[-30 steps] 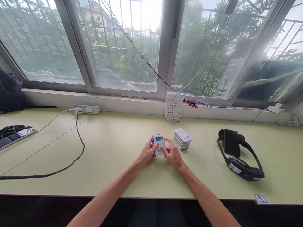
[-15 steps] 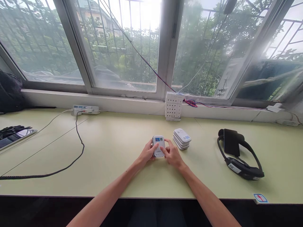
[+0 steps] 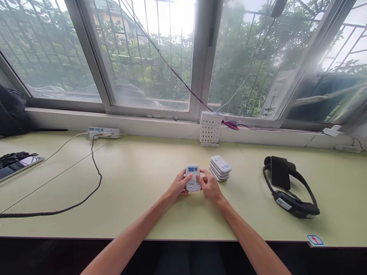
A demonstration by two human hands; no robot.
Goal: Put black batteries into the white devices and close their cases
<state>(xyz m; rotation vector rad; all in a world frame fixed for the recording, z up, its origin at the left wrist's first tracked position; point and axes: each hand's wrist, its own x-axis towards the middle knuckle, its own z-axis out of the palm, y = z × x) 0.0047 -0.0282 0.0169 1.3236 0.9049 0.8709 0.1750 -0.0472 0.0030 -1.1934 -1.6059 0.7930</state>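
White device (image 3: 193, 184) held at the frame's lower centre

The left hand (image 3: 178, 185) and right hand (image 3: 210, 187) had their fingers clamped on its opposite sides, thumbs on the printed face. A stack of similar white units (image 3: 220, 168) lay just to the right, and a black headset (image 3: 297, 206) rested at lower right.

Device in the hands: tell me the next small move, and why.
Perhaps shift the device right, toward the stack: the left hand and right hand both hold it, and similar devices are piled beside the right hand.
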